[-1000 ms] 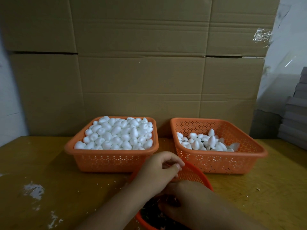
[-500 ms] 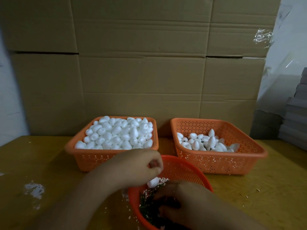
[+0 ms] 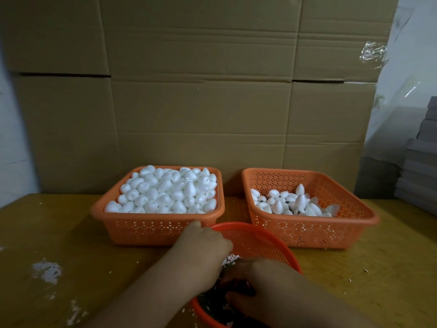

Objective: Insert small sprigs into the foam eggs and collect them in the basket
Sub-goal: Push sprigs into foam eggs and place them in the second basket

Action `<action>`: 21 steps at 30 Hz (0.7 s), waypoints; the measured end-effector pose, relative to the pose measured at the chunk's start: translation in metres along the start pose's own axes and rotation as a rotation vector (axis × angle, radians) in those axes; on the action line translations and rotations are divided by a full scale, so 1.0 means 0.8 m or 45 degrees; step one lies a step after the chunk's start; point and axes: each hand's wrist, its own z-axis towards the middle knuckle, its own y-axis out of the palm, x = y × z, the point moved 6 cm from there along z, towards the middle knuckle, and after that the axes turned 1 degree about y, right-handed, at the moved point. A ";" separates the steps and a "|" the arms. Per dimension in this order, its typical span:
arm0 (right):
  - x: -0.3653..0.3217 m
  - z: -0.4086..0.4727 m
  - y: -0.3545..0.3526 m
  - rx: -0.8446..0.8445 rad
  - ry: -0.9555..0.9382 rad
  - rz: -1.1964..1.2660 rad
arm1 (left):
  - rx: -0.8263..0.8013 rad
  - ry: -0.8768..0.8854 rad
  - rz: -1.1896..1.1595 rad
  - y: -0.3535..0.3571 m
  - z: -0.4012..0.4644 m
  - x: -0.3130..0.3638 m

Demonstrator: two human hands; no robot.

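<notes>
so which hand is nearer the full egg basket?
Left. The left hand sits just in front of the full egg basket's near wall; the right hand is lower, inside the round basket.

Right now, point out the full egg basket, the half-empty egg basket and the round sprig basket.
full egg basket (image 3: 151, 230), head view, front wall.
half-empty egg basket (image 3: 314, 229), head view, front wall.
round sprig basket (image 3: 257, 242), head view, inner far wall.

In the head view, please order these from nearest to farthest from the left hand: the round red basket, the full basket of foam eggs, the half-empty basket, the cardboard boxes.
1. Round red basket: the left hand reaches into it, at the front.
2. Full basket of foam eggs: just behind the hand, on the left.
3. Half-empty basket: farther back, on the right.
4. Cardboard boxes: behind both baskets, at the back.
</notes>
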 end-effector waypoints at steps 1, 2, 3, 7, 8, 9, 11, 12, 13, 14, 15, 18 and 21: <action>0.000 0.000 0.000 -0.002 0.000 -0.001 | 0.001 0.006 0.027 0.002 0.001 0.002; -0.001 0.000 0.000 -0.005 0.000 -0.003 | 0.014 0.010 0.036 0.002 0.001 0.003; -0.001 0.000 0.001 -0.009 0.000 -0.008 | 0.047 0.009 0.009 0.001 0.002 0.002; -0.001 0.000 0.001 0.000 -0.006 -0.024 | 0.287 -0.076 -0.462 -0.014 0.001 -0.011; -0.001 0.000 0.002 0.006 -0.011 -0.030 | 0.321 -0.113 -0.623 -0.015 0.002 -0.015; -0.002 0.001 0.002 0.011 -0.017 -0.037 | 0.320 -0.138 -0.787 -0.012 0.005 -0.016; -0.003 0.002 0.003 0.014 -0.020 -0.047 | 0.290 -0.140 -1.111 -0.005 0.011 -0.010; -0.003 0.002 0.003 0.021 -0.015 -0.049 | 0.285 -0.139 -1.240 -0.004 0.013 -0.005; -0.003 0.002 0.003 0.029 -0.007 -0.051 | 0.286 -0.144 -1.342 -0.002 0.013 -0.002; -0.003 0.002 0.003 0.035 0.001 -0.053 | 0.280 -0.152 -1.436 -0.001 0.014 0.000; -0.003 0.001 0.002 0.037 0.007 -0.055 | 0.264 -0.162 -1.539 0.000 0.014 0.002; -0.005 -0.001 0.000 0.045 0.020 -0.059 | 0.275 -0.207 -1.797 0.001 0.013 -0.002; -0.007 -0.003 -0.001 0.055 0.032 -0.069 | 0.320 -0.257 -1.961 -0.001 0.013 -0.008</action>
